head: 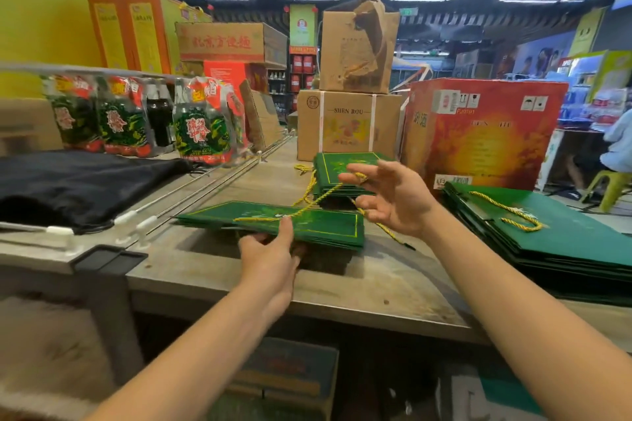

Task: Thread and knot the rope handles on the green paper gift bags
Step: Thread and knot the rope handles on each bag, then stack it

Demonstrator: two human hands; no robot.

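Note:
A flat green paper gift bag with a gold border is held just above the grey counter. My left hand grips its near edge, thumb on top and fingers underneath. A yellow twisted rope runs from the bag's top face up to my right hand, which hovers above and to the right. The rope is looped over its index finger and passes through its lower fingers, with the black-tipped end trailing down to the counter. Behind lies a small stack of green bags. A bigger stack with a rope handle sits at right.
A red carton and brown cartons stand behind the bags. Packs of bottles and a black cloth lie at left, beside metal rods. The counter's front edge runs below my hands. A person sits far right.

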